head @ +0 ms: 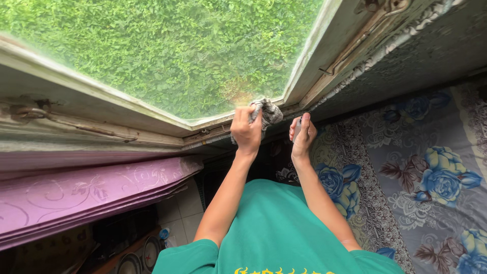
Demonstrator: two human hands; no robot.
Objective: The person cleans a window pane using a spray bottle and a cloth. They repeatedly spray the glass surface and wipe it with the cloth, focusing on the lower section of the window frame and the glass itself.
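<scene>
- Gripping a crumpled grey cloth rag (267,112), the left hand (246,131) has its fingers curled tight round the bundle, holding it against the bottom corner of the window, at about twelve o'clock from the person's chest.
- The right hand (303,134) sits just beside it at three o'clock, fingers bent round a small slim grey object (299,125); what that object is cannot be told, as most of it is hidden in the palm.
- Wiping well here seems to call for pressing the rag flat into the corner where the weathered pale wooden window frame (152,114) meets the dusty glass pane (167,50), then drawing it along the lower rail instead of dabbing.
- A brownish smear on the glass lies just at eleven o'clock of the rag, so short firm strokes there would likely serve best.
- Edges to mind: the frame rails meet in a tight angle right under the hands, and a rusty metal window stay (76,124) lies along the rail at nine o'clock, well apart from them.
- Open room runs along the pane toward ten and one o'clock; the pink patterned curtain (76,195) at eight o'clock and the blue floral bedspread (431,172) at four o'clock lie below, away from the hands.
</scene>
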